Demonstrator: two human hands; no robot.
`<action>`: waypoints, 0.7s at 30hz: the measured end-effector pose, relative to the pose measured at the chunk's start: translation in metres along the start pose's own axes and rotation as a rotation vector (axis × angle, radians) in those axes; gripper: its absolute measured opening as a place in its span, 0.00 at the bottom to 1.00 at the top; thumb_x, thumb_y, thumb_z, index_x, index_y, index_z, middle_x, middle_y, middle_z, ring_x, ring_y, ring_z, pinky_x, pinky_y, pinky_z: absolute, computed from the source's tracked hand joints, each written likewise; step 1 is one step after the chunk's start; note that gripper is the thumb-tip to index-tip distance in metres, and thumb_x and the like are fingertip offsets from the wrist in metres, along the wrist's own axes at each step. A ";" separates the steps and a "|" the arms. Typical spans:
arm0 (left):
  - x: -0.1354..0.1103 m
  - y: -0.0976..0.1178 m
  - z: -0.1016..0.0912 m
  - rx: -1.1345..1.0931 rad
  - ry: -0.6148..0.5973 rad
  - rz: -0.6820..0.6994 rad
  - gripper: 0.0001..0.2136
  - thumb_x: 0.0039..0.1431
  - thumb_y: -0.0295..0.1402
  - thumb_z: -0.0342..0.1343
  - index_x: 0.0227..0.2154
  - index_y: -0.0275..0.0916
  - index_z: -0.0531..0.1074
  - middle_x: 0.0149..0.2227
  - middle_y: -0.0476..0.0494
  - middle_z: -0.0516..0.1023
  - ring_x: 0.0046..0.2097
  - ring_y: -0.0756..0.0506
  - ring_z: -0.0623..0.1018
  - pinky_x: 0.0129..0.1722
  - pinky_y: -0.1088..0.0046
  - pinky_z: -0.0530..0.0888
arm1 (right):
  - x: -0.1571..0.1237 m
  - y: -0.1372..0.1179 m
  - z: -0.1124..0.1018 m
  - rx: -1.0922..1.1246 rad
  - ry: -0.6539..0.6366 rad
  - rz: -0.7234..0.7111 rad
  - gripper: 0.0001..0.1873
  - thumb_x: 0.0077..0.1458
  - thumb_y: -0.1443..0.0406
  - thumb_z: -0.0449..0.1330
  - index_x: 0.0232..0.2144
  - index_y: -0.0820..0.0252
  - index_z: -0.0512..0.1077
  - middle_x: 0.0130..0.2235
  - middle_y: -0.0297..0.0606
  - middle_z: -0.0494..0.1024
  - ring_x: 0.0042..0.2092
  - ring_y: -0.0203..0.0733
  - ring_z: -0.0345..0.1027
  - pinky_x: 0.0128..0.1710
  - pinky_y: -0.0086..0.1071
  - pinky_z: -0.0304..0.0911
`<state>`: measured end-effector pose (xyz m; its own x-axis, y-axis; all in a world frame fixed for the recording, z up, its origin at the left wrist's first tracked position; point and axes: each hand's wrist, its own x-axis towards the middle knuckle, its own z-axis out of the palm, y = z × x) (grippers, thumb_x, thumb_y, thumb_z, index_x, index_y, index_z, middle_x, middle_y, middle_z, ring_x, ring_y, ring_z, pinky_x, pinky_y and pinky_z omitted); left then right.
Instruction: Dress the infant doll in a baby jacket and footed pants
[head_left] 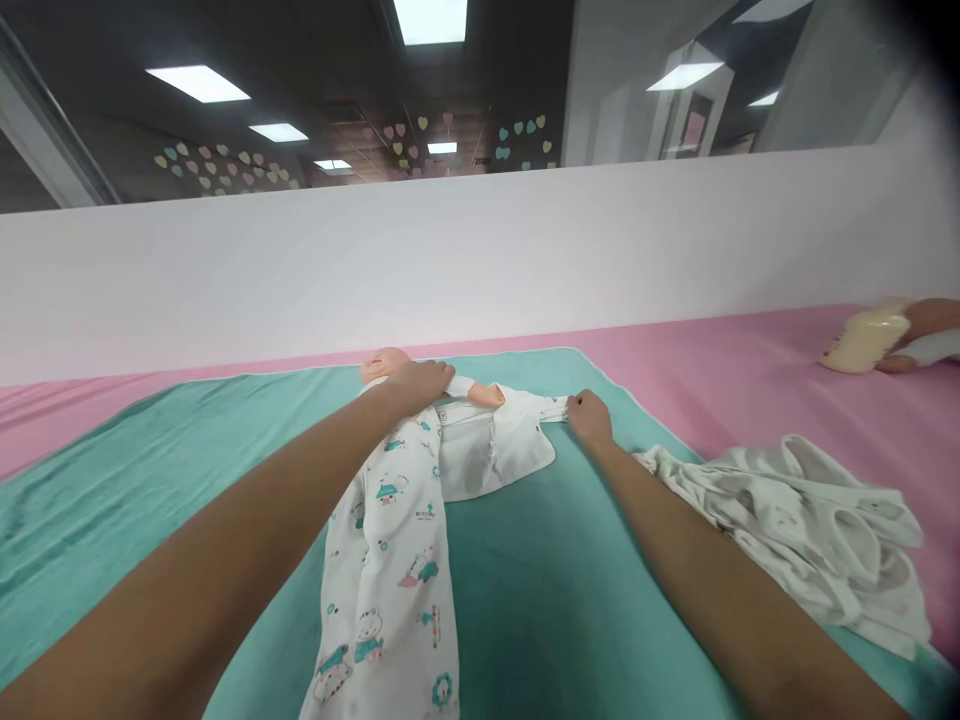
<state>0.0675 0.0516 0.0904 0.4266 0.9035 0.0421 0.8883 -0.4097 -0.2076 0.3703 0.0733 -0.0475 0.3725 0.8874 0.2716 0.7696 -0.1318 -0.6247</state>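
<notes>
A teal sheet (150,470) spreads out to the left of the left hand (424,385) and on beneath both hands, with pastel heart shapes (217,168) showing far beyond and above it, none carrying lettering I can make out. The doll (385,362) lies on this sheet, its head just beyond the left hand. That hand rests over the doll's upper body, fingers together and lightly bent; whether it grips anything there I cannot tell. Nearer than the left hand runs a white printed garment (397,580), patterned with animals, a small house and flowers; a short line of tiny characters sits among the pictures, too small to read. Just right of the left hand, a neck label (442,414) shows a dark mark, also unreadable. The doll's bare forearm (487,396) lies between the hands, over the garment's opened plain panel. The right hand (590,420) is closed around the end of the sleeve (553,408), stretched out sideways. Right of that hand lies crumpled white cloth (810,530), and farther right, on pink covering (675,370), a bottle (866,340) bears faint, illegible markings.
</notes>
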 end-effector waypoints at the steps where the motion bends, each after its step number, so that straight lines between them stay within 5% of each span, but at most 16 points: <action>1: -0.001 0.001 -0.001 -0.006 0.018 -0.025 0.11 0.60 0.38 0.49 0.42 0.39 0.66 0.45 0.37 0.72 0.49 0.37 0.70 0.45 0.61 0.65 | 0.000 0.000 0.000 0.003 0.000 0.000 0.12 0.55 0.62 0.44 0.29 0.61 0.66 0.34 0.44 0.73 0.35 0.43 0.64 0.28 0.32 0.52; 6: 0.005 0.037 0.013 0.002 0.083 -0.052 0.17 0.61 0.42 0.45 0.45 0.35 0.64 0.45 0.34 0.71 0.47 0.36 0.71 0.43 0.59 0.67 | -0.004 -0.001 0.000 0.017 -0.036 -0.023 0.11 0.55 0.60 0.46 0.27 0.58 0.64 0.30 0.39 0.72 0.29 0.40 0.62 0.26 0.31 0.50; 11: 0.002 0.070 0.030 -0.055 0.054 0.010 0.12 0.60 0.37 0.46 0.42 0.36 0.68 0.47 0.35 0.71 0.48 0.37 0.71 0.43 0.60 0.68 | -0.006 0.000 -0.001 0.014 -0.055 -0.073 0.13 0.56 0.58 0.45 0.26 0.57 0.64 0.28 0.37 0.72 0.28 0.39 0.61 0.27 0.31 0.53; 17: -0.066 0.017 0.037 -0.392 0.392 -0.236 0.15 0.62 0.40 0.41 0.45 0.43 0.68 0.49 0.44 0.72 0.51 0.42 0.70 0.50 0.65 0.66 | -0.031 -0.026 -0.011 0.074 0.098 -0.351 0.15 0.58 0.59 0.45 0.43 0.58 0.66 0.48 0.45 0.66 0.50 0.48 0.58 0.48 0.39 0.55; 19: -0.094 -0.007 0.051 -0.582 0.472 -0.385 0.16 0.61 0.42 0.42 0.45 0.42 0.68 0.50 0.44 0.72 0.52 0.43 0.70 0.51 0.66 0.66 | -0.055 -0.046 -0.011 0.221 0.017 -0.527 0.16 0.59 0.59 0.46 0.45 0.57 0.65 0.49 0.44 0.66 0.52 0.46 0.59 0.52 0.38 0.54; 21: -0.116 -0.027 0.069 -0.806 0.467 -0.517 0.19 0.59 0.45 0.44 0.49 0.41 0.66 0.52 0.44 0.71 0.53 0.43 0.70 0.52 0.67 0.66 | -0.083 -0.070 -0.006 0.428 -0.201 -0.619 0.17 0.59 0.56 0.48 0.47 0.56 0.64 0.49 0.42 0.67 0.49 0.43 0.62 0.50 0.36 0.58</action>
<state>-0.0178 -0.0334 0.0233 -0.1635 0.9237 0.3465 0.7574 -0.1075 0.6440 0.2888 0.0063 -0.0222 -0.1925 0.8121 0.5508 0.5245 0.5595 -0.6417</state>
